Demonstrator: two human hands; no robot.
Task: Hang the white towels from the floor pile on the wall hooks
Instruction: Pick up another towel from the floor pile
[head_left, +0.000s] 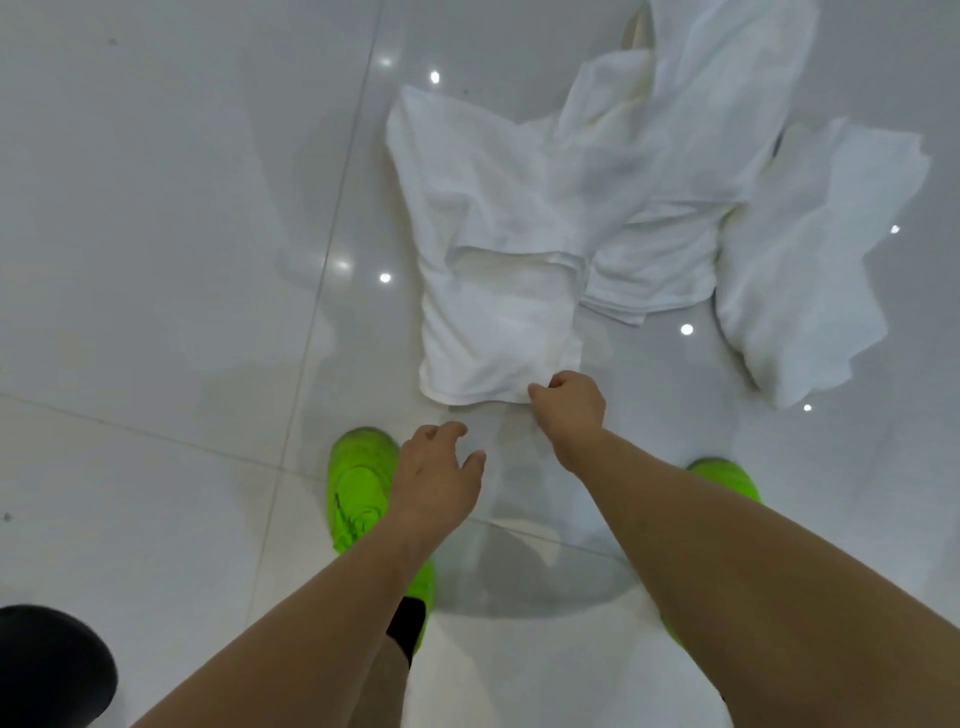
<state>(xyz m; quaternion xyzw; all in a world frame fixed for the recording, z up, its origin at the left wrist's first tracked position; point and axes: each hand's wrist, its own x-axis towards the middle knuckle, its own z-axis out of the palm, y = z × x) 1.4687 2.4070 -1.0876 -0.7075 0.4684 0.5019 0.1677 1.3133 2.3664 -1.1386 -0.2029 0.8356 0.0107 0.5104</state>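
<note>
Several white towels (613, 197) lie in a loose pile on the glossy pale floor tiles (166, 218), spread up and away from the person's right hand (569, 402). That hand has its fingers curled at the near right corner of the nearest towel (493, 322), pinching the edge where the cloth meets the floor; the rest of this towel stretches away from the grip, lying mostly flat with a fold across its middle. Beyond and to the right of the pinch sits a folded towel (654, 270), partly under the others, and further right a crumpled one (810, 260) lies apart from the hand. The left hand (439, 475) hovers just left of and nearer than the grip, fingers relaxed and slightly spread, holding nothing and not touching the cloth. Below it is a bright green shoe (361, 483), with a second green shoe (727, 475) showing on the other side, behind the right forearm. A dark rounded object (52, 665) sits at the lower left corner, too cropped to identify
</note>
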